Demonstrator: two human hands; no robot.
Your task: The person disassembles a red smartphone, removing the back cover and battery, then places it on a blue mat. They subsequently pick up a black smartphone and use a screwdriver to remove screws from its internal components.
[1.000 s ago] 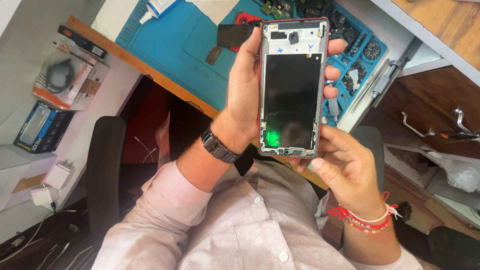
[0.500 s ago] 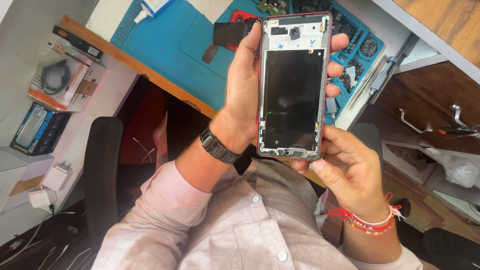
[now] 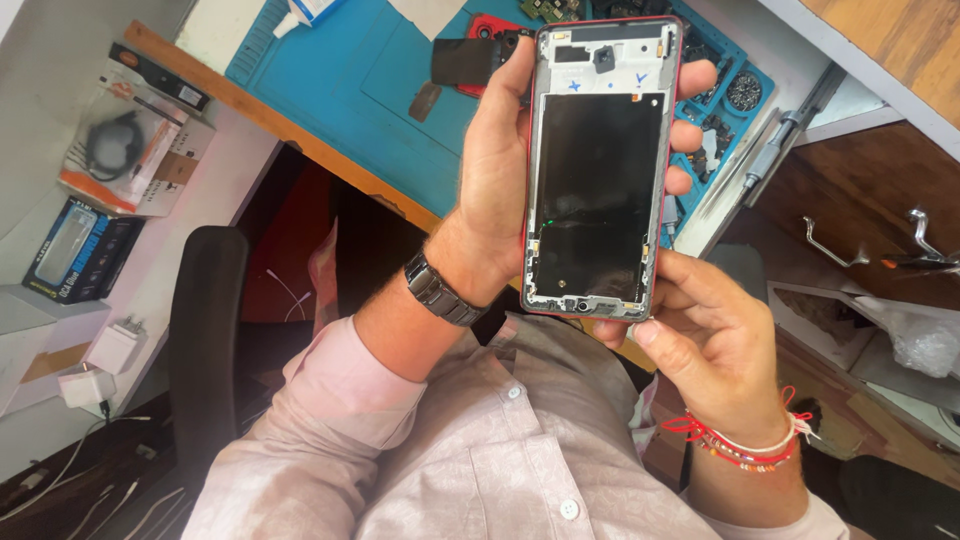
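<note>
Two boxed packages lie at left: an orange-edged blister pack (image 3: 135, 145) and a dark blue box (image 3: 82, 250).

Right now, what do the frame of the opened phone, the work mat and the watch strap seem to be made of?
Opened phone: red glossy rim, probably painted metal or plastic; the grey inner frame looks like metal, the black panel matte.
Work mat: blue, matte, with moulded ridges and trays, likely silicone or rubber.
Watch strap on the left hand: dark linked segments with a dull shine, probably metal.

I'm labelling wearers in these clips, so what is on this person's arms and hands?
Both hands are bare, without gloves. The left hand has a dark metal link watch at the wrist and a pale pink shirt sleeve pushed up the forearm. The right hand wears red thread bands with a white one at the wrist.
</note>
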